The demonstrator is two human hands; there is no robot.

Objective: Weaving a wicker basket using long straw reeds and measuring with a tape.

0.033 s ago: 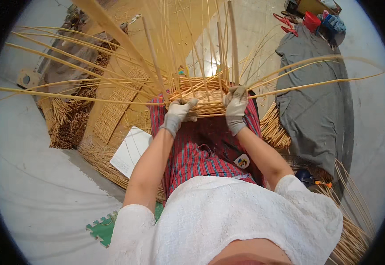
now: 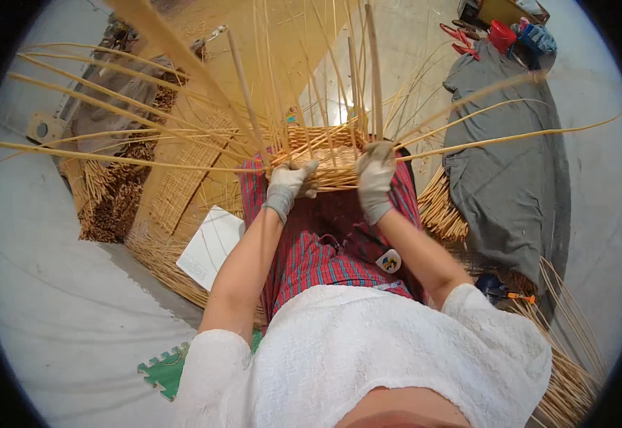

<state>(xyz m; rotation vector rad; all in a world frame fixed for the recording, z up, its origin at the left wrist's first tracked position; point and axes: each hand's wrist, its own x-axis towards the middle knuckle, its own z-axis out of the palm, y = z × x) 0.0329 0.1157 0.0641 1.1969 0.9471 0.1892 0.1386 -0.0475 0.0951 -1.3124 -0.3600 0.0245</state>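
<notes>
Evidently, a pale woven piece (image 2: 332, 158) is held between the two gloved hands, just beyond the lap, which is covered by red striped cloth (image 2: 311, 253). At its near left corner, the fingers of the left hand (image 2: 289, 184) are closed on the edge, with the thumb laid over the top. At the right end, the fingers of the right hand (image 2: 376, 173) are bent over the corner, but they are blurred, and whether a rod or the edge itself is gripped cannot be told. Between the fingers, a low band of close weave has been formed, so the lower part may be judged as done. Much seems to be left: beyond the fingers, thin rods and thick stakes (image 2: 374, 71) are left standing bare, and long loose rods (image 2: 122, 158) are spread out to the left of the left fingers, with more to the right of the right ones, their far ends not woven in. No finished rim can be made out. To the right of the right fingers, a bundle of cut rods (image 2: 442, 208) is seen lying, apart from the weave.
</notes>
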